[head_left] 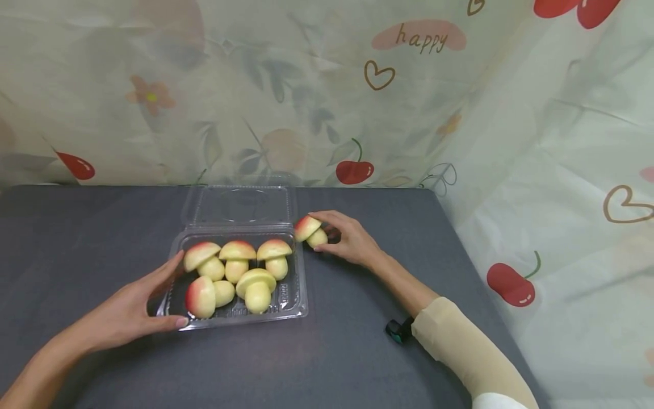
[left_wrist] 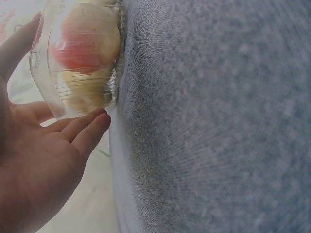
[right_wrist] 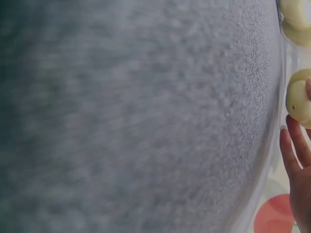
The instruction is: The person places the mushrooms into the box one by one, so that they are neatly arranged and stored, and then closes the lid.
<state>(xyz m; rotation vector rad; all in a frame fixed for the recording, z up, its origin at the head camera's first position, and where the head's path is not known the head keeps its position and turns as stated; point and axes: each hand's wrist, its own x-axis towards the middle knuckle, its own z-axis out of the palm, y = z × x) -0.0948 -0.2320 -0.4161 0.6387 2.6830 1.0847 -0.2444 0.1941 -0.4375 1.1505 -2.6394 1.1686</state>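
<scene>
My right hand pinches a toy mushroom between thumb and fingers, just past the right edge of a clear plastic container. Its cap is red and yellow, its stem pale yellow. In the right wrist view, fingertips touch the mushroom at the frame's edge. My left hand rests against the container's left side, thumb at the near corner and fingers along the rim. The left wrist view shows nearly straight fingers at the container's wall. Several similar mushrooms lie inside, in two rough rows.
The container's hinged lid stands raised at the back. Everything sits on a dark grey tabletop, with a printed curtain behind and to the right. A small black device is at the right wrist, below the beige sleeve.
</scene>
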